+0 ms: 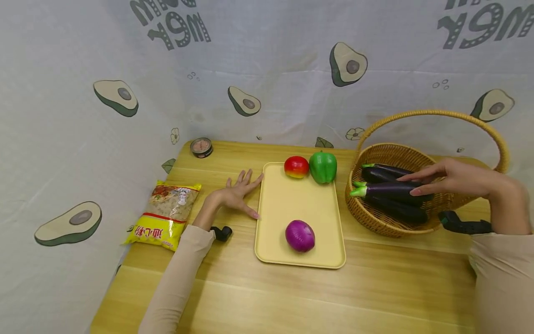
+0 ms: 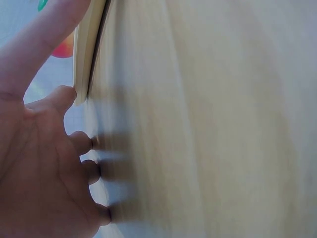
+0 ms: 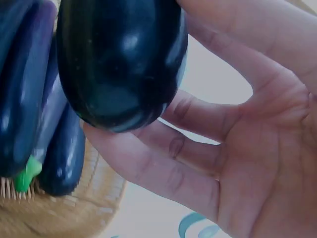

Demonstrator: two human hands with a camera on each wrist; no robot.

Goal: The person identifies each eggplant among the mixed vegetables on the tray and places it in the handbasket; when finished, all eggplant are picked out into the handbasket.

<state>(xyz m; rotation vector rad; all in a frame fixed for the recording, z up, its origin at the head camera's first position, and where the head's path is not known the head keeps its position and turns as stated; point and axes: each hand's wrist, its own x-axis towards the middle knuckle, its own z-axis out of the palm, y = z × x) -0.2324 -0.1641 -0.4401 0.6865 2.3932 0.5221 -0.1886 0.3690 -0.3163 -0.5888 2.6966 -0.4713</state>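
My right hand (image 1: 463,180) grips a dark purple eggplant (image 1: 390,190) with a green stem, between thumb and fingers, at the wicker basket (image 1: 362,221). In the right wrist view the blunt end of this eggplant (image 3: 124,64) fills the space between my fingers. Several other eggplants (image 1: 398,211) lie in the basket. With fingers spread, my left hand (image 1: 234,195) touches the left edge of a pale yellow tray (image 1: 298,199). On the tray are a purple onion (image 1: 300,236), a green bell pepper (image 1: 323,167) and a red-and-yellow fruit (image 1: 296,167).
A yellow bag of dry pasta (image 1: 167,215) lies left of my left arm. A small round tin (image 1: 201,147) stands at the back left corner of the wooden table (image 1: 250,292). The basket's tall handle (image 1: 429,112) arches above it, and a printed cloth (image 1: 288,111) hangs behind.
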